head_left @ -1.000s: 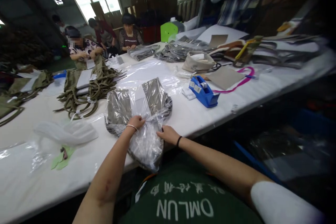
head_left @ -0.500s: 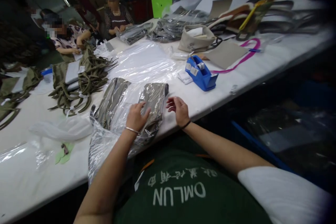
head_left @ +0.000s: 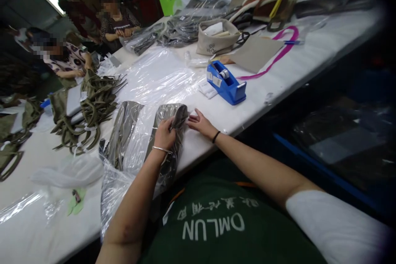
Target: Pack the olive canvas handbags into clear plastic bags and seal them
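An olive fabric bag (head_left: pixel 130 117) lies folded in clear plastic wrap (head_left: pixel 116 187) at the table's near edge. My left hand (head_left: pixel 165 135) is closed on the wrapped bag's right part, and its folded edge stands raised beside the fingers. At that right edge, my right hand (head_left: pixel 203 125) has thumb and fingers around a bit of the clear plastic; the fingertip contact is small and hard to see. Loose plastic trails down over the table edge beside my left forearm.
A blue tape dispenser (head_left: pixel 225 82) stands beyond my right hand. Olive bags with straps (head_left: pixel 89 107) are piled left, near co-workers. Further back are wrapped bags (head_left: pixel 192 24), a beige fabric basket (head_left: pixel 216 41) and grey card (head_left: pixel 255 55). The table edge (head_left: pixel 244 126) runs diagonally.
My left hand has closed on the wrapped bag, and its right edge is now lifted. My right hand has moved left to that edge. The view has shifted slightly.
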### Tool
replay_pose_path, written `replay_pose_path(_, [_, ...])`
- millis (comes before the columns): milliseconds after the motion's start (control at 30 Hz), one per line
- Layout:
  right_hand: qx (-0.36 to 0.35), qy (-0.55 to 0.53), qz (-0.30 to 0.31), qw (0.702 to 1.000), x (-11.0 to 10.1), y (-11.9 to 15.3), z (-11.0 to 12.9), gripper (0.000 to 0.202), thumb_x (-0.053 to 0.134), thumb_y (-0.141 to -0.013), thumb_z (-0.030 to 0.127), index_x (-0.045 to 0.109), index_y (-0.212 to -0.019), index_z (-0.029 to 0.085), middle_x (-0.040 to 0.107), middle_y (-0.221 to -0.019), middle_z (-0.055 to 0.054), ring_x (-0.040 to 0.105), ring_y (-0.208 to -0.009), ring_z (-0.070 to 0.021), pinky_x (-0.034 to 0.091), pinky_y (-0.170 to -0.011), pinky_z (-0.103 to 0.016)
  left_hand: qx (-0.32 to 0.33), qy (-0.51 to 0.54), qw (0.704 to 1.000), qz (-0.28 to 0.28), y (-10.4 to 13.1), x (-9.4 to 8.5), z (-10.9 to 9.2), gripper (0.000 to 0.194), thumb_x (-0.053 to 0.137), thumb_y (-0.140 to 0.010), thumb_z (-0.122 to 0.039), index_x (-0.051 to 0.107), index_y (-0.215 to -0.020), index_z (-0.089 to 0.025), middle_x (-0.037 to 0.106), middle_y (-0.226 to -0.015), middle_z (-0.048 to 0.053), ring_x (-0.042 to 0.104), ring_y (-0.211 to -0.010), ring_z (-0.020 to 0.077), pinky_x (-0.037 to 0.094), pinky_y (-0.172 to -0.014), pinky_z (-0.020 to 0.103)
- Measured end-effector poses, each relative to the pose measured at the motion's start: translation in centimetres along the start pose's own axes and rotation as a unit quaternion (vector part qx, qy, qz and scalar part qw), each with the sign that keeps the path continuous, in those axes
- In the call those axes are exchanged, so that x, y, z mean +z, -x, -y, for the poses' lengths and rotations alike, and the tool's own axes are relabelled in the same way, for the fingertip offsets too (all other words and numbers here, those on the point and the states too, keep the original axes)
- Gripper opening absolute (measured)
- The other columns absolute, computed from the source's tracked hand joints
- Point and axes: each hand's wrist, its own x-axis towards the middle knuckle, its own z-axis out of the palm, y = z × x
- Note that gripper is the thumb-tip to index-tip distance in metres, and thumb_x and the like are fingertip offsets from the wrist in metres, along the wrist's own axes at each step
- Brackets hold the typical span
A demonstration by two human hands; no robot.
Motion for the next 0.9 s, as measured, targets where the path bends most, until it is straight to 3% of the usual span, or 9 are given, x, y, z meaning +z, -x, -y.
replay_pose_path(133, [0.040,-0.079,0.044,0.995,2.0,-0.4,0.0,0.057,0.084,-0.059,0.028,0.062,-0.110,0.014,0.072,-0.097,-0.006,0.068,-0.082,-0.0166,0.058,-0.075,-0.029,0.008,0.017,1.000,-0.021,1.5,-0.5,-1.1,0.060,0.053,-0.082,-0.012,0.053,-0.141,-0.024,0.063,-0.100,0.005,0.060,-0.084,0.0158,0.052,-0.083,0.028])
replay_pose_path(200, [0.032,-0.055,0.037,0.997,2.4,-0.4,-0.2,0.040,0.082,-0.059,0.028,0.065,-0.092,0.013,0.070,-0.081,-0.002,0.063,-0.069,-0.0132,0.054,-0.065,-0.025,0.018,-0.002,0.999,-0.033,1.8,-0.1,-1.4,0.058,0.054,-0.085,-0.015,0.052,-0.142,-0.023,0.063,-0.100,0.006,0.059,-0.083,0.0156,0.052,-0.082,0.027])
replay_pose_path(333, [0.004,0.050,-0.032,0.998,2.9,-0.1,-0.5,0.029,0.077,-0.062,0.033,0.063,-0.080,0.016,0.061,-0.061,0.003,0.052,-0.054,-0.0112,0.045,-0.049,-0.023,0.056,-0.151,0.986,-0.034,2.0,2.0,-1.8,0.053,0.048,-0.091,-0.015,0.050,-0.144,-0.020,0.062,-0.109,0.010,0.060,-0.095,0.0194,0.051,-0.082,0.027])
replay_pose_path(467, [-0.017,0.047,-0.067,0.996,3.0,0.5,-0.4,0.028,0.074,-0.066,0.040,0.060,-0.075,0.018,0.060,-0.062,0.002,0.054,-0.055,-0.0137,0.048,-0.051,-0.026,0.072,-0.285,0.956,-0.007,1.7,3.8,-2.0,0.052,0.040,-0.097,-0.015,0.044,-0.149,-0.017,0.062,-0.110,0.013,0.060,-0.095,0.0216,0.051,-0.074,0.028])
replay_pose_path(600, [-0.047,-0.045,0.025,0.998,2.2,1.3,-0.5,0.039,0.076,-0.067,0.044,0.063,-0.095,0.020,0.068,-0.082,0.000,0.062,-0.072,-0.0171,0.054,-0.066,-0.030,0.078,-0.332,0.940,0.009,1.4,4.1,-2.1,0.051,0.037,-0.100,-0.018,0.040,-0.151,-0.020,0.061,-0.112,0.014,0.060,-0.093,0.0218,0.051,-0.071,0.028])
replay_pose_path(700, [-0.059,-0.068,0.073,0.993,1.7,1.4,-0.6,0.046,0.072,-0.073,0.053,0.061,-0.105,0.021,0.067,-0.091,-0.001,0.061,-0.074,-0.0151,0.052,-0.066,-0.027,0.082,-0.359,0.929,0.032,1.2,4.6,-3.2,0.051,0.027,-0.101,-0.016,0.038,-0.151,-0.012,0.060,-0.113,0.017,0.060,-0.094,0.0238,0.052,-0.070,0.031])
replay_pose_path(767, [-0.064,-0.028,0.043,0.997,1.7,1.2,-0.5,0.046,0.069,-0.075,0.058,0.061,-0.099,0.020,0.065,-0.084,0.000,0.057,-0.068,-0.0133,0.049,-0.063,-0.026,0.073,-0.369,0.925,0.050,1.1,5.2,-4.3,0.052,0.023,-0.101,-0.012,0.037,-0.150,-0.003,0.059,-0.113,0.020,0.060,-0.096,0.0251,0.052,-0.070,0.032])
replay_pose_path(900, [-0.097,0.112,-0.077,0.986,2.0,1.0,-0.4,0.041,0.071,-0.073,0.055,0.061,-0.085,0.017,0.064,-0.076,0.000,0.054,-0.068,-0.0137,0.048,-0.067,-0.028,0.067,-0.366,0.926,0.065,2.0,6.6,-5.9,0.050,0.028,-0.099,-0.010,0.038,-0.145,0.007,0.058,-0.112,0.024,0.058,-0.095,0.0251,0.053,-0.073,0.033])
